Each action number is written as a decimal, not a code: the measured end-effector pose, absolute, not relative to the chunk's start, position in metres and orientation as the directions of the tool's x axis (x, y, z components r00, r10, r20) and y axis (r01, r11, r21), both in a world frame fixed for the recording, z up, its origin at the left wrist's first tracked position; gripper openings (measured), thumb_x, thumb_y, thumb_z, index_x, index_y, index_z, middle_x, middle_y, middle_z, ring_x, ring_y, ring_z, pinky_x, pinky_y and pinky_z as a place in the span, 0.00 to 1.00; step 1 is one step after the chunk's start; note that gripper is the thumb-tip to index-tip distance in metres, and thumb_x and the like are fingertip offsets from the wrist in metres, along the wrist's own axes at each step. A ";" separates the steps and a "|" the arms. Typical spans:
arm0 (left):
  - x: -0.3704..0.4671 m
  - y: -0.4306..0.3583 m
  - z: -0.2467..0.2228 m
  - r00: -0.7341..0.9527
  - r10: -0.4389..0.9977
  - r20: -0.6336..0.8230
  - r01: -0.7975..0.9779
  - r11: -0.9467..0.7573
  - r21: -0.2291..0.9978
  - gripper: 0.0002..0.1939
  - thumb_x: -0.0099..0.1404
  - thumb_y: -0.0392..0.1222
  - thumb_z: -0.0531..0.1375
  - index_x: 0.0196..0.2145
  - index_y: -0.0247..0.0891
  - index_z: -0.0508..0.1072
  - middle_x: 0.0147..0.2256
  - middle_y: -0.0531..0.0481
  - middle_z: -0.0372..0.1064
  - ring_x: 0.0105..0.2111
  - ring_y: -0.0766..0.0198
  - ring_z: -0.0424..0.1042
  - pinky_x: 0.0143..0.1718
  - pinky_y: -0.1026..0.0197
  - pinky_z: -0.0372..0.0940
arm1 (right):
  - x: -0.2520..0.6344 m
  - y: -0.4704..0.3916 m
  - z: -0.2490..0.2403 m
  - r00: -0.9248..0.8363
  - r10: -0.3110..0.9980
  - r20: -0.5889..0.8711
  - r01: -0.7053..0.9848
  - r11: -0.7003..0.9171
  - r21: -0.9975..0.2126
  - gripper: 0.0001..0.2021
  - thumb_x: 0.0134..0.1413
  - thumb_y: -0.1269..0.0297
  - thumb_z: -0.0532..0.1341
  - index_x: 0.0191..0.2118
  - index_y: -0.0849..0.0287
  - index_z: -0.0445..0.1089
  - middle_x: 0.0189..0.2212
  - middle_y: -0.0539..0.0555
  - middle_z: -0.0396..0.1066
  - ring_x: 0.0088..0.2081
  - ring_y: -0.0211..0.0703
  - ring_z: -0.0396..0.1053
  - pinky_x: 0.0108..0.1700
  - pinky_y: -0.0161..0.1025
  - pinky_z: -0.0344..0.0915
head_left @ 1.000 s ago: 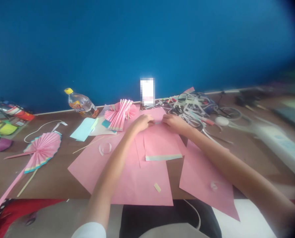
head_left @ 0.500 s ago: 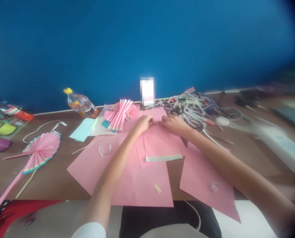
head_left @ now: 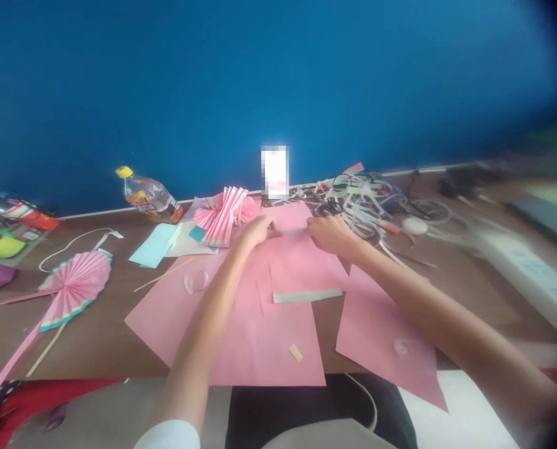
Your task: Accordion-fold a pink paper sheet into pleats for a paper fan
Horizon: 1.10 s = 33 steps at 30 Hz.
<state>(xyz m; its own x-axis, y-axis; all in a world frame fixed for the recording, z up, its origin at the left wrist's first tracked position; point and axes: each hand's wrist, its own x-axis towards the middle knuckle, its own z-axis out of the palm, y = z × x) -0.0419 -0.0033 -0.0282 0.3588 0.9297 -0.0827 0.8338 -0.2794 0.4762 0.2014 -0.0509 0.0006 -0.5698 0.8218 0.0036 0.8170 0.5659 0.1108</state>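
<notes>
A pink sheet of paper (head_left: 304, 268) lies before me, with a pale strip along its near edge. At its far edge a thin light-blue strip (head_left: 293, 232) shows between my hands. My left hand (head_left: 261, 229) is closed at the left end of that edge, thumb and fingers pinched together on the paper. At the right end my right hand (head_left: 325, 234) has its fingers curled down on the same edge. Underneath lies a larger pink sheet (head_left: 241, 349). The fingertips of both hands are partly hidden.
A pleated pink fan (head_left: 82, 280) lies left, another folded pink fan (head_left: 224, 215) behind my left hand. A bottle (head_left: 150, 198) leans near the wall. Paper scraps and cables (head_left: 362, 199) are heaped back right, near a power strip (head_left: 531, 268). Another pink sheet (head_left: 376, 330) overhangs the table edge.
My left hand has slid left along the far edge, away from my right hand, so more of the light-blue strip shows between them. The view has shifted slightly.
</notes>
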 end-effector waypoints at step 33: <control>-0.046 0.002 -0.017 0.624 0.781 0.023 0.634 -0.523 0.569 0.10 0.64 0.40 0.59 0.42 0.38 0.76 0.43 0.47 0.76 0.42 0.60 0.73 0.46 0.59 0.66 | 0.214 -0.018 -0.032 -0.529 0.806 0.266 0.684 0.591 -0.428 0.07 0.51 0.74 0.56 0.33 0.61 0.71 0.34 0.57 0.71 0.36 0.44 0.66 0.40 0.38 0.59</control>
<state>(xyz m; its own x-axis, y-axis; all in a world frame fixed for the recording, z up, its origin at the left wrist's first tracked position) -0.0463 0.0023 -0.0174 0.6239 0.7812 0.0227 0.6344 -0.5232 0.5691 0.2136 -0.0182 -0.0324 -0.5292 0.8058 0.2658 0.6841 0.5905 -0.4282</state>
